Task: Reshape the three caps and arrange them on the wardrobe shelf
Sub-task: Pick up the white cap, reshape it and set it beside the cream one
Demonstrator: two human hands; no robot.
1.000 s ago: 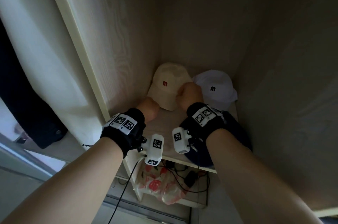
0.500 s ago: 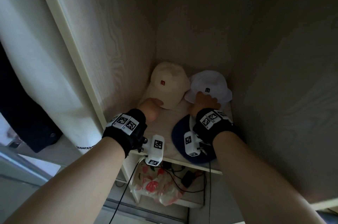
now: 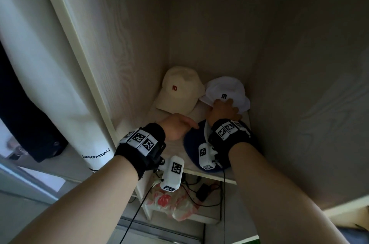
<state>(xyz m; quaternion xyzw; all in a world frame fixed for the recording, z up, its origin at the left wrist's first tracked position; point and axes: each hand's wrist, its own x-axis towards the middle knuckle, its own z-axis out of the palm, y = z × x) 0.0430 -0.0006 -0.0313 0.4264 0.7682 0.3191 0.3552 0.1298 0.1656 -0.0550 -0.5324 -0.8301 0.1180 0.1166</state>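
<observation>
Three caps lie on the wardrobe shelf (image 3: 139, 122). A beige cap (image 3: 180, 90) with a red letter sits upright at the back left. Beside it at the back right is a white cap (image 3: 227, 89) with a dark letter. A navy cap (image 3: 193, 144) lies at the shelf's front edge, mostly under my right wrist. My right hand (image 3: 223, 110) grips the white cap's brim at its front. My left hand (image 3: 175, 126) hovers in front of the beige cap, fingers loosely apart, one fingertip at the navy cap's edge, holding nothing.
Wardrobe walls close in on the left, back and right. A white garment (image 3: 60, 94) and a dark one (image 3: 22, 116) hang left of the divider. Below the shelf lie a plastic bag (image 3: 171, 203) and black cables (image 3: 201, 194).
My right hand went from the beige cap's brim to the white cap's brim. My left hand let go of the beige cap and drew back toward the navy cap.
</observation>
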